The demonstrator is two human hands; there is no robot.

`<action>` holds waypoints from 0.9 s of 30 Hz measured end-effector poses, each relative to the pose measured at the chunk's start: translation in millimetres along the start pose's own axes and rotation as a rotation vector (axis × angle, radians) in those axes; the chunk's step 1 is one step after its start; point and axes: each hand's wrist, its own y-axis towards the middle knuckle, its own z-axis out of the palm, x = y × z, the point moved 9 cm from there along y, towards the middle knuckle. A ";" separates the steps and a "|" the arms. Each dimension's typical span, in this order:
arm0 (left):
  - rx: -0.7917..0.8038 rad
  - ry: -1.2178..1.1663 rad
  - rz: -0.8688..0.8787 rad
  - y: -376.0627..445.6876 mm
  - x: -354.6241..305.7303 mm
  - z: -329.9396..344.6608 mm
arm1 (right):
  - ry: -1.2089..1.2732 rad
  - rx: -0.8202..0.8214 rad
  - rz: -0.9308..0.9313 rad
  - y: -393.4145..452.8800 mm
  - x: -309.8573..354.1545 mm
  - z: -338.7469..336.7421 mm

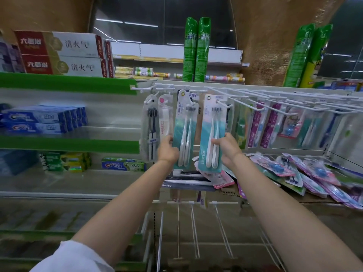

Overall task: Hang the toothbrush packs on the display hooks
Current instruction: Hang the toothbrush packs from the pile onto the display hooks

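Toothbrush packs upright — lower edges in each hand's grip.

Both arms raised forward; left hand and right hand each gripping, fingers curled.

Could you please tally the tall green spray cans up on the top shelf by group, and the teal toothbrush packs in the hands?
Centre spray cans: 2
Right spray cans: 2
Teal pack in left hand: 1
Teal pack in right hand: 1
Total: 6
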 end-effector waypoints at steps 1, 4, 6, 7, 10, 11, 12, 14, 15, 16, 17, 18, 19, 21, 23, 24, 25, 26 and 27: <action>0.000 0.014 0.003 0.4 0.2 0.1 | 0.026 0.000 0.001 1.1 -0.3 -1.3; 0.030 0.036 -0.001 2.9 3.1 3.3 | 0.057 0.021 -0.009 -0.1 2.1 -4.7; 0.050 0.053 -0.006 4.8 5.4 4.9 | 0.032 0.022 -0.021 2.8 0.3 -4.8; 0.059 0.064 -0.003 5.6 5.3 5.3 | -0.033 -0.005 -0.031 3.0 0.6 -6.6; 0.085 0.084 -0.017 7.2 8.1 6.2 | -0.338 -0.054 -0.077 7.1 -0.4 -12.0; 0.084 0.097 -0.021 6.0 8.7 5.1 | -0.411 -0.053 -0.072 8.2 -2.6 -13.4; 0.080 0.128 -0.026 5.0 9.3 3.6 | -0.477 -0.052 -0.066 6.9 -4.4 -14.8; 0.087 0.216 -0.035 2.0 12.8 2.0 | -0.592 -0.045 -0.044 7.9 -11.5 -18.9; 0.103 0.262 -0.034 -0.3 14.6 2.5 | -0.637 -0.049 -0.035 9.1 -15.3 -21.6; 0.125 0.303 -0.038 -3.1 16.9 4.0 | -0.680 -0.057 -0.033 10.2 -18.7 -24.2; 0.148 0.339 -0.038 -5.8 19.1 5.7 | -0.719 -0.063 -0.043 11.0 -21.0 -26.7; 0.167 0.369 -0.053 -8.0 23.3 7.5 | -0.766 -0.063 -0.052 11.1 -22.8 -28.5; 0.177 0.396 -0.066 -8.6 28.3 9.2 | -0.815 -0.062 -0.056 10.9 -25.1 -30.6; 0.184 0.430 -0.077 -9.8 34.3 13.0 | -0.949 -0.040 -0.062 9.4 -29.1 -33.9; 0.206 0.476 -0.057 -12.9 34.5 21.1 | -1.086 0.050 -0.051 3.1 -37.0 -30.4; 0.232 0.499 -0.048 -14.9 34.1 26.6 | -1.141 0.107 -0.032 -0.2 -43.8 -26.5; 0.257 0.522 -0.036 -16.6 33.7 32.2 | -1.212 0.153 -0.030 -4.7 -49.0 -21.7; 0.283 0.558 -0.032 -19.6 33.8 37.2 | -1.288 0.193 -0.033 -7.8 -54.3 -16.8; 0.308 0.607 -0.021 -22.5 33.7 41.5 | -1.348 0.220 -0.064 -12.0 -56.3 -11.2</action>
